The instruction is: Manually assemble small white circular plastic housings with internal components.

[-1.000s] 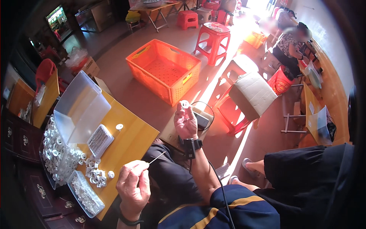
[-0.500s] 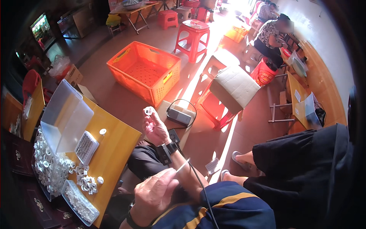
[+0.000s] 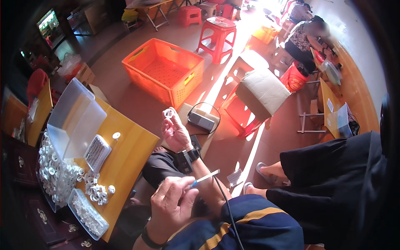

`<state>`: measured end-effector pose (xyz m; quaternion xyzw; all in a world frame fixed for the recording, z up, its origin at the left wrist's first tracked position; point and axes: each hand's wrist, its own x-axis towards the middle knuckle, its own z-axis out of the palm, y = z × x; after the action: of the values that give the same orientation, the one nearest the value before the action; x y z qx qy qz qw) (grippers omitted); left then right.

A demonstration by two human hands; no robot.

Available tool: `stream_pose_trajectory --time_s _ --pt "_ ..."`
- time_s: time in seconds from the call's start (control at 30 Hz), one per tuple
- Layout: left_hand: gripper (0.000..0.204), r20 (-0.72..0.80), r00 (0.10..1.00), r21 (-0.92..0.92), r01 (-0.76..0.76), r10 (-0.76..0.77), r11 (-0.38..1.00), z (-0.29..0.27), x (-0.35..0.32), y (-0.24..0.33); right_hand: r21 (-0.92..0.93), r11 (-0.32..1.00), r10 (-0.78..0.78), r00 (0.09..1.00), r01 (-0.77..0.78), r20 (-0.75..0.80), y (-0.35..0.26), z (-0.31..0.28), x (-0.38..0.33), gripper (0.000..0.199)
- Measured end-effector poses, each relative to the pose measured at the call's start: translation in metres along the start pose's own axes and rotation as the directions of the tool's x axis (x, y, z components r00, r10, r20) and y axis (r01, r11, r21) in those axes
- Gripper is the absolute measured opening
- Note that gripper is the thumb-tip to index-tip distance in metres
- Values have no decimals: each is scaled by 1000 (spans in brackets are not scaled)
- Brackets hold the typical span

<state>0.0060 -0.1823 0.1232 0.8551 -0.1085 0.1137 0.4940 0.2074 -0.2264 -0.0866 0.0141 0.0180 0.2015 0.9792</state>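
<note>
My right hand is raised palm up, a dark band and small box strapped at its wrist. Its fingertips pinch a small white round plastic piece with a darker middle. Nearer to me, my left hand shows its back and is closed on a slim pale stick with a blue part at the fingers. The stick points right, across my right forearm and apart from the round piece. On the wooden table at left lie loose white rings beside a tray of small parts.
A clear bin of white rings and a small clear box stand on the left. Beyond are an orange crate, a red stool and a carton on another stool. Someone in black stands close right; others sit farther off.
The whole view has shifted slightly. My left hand has turned and come up a little, and the stick's blue part now shows. My right hand still holds the round piece.
</note>
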Motion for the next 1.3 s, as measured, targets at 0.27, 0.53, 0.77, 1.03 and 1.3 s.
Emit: stream_pose_trajectory --time_s 0.27,0.53,0.77,1.03,1.3 --pt "18 -9 994 17 -104 105 994 3 -4 -2 -33 998 -58 998 57 -24 3 -11 -1 38" --pt "20 139 938 -273 -271 316 923 22 -4 19 -1 1000 -17 1000 17 -4 11 -9 -2 35" --pt "19 -39 974 8 -225 225 974 -5 -2 10 -3 1000 1 1000 -1 -10 5 12 -8 34" --pt "14 -323 913 462 -80 251 883 -47 6 -32 89 986 138 990 -139 18 10 7 -17 33" --pt "16 -346 912 510 -12 218 860 -54 12 -54 76 969 241 968 -235 -73 29 13 -35 31"
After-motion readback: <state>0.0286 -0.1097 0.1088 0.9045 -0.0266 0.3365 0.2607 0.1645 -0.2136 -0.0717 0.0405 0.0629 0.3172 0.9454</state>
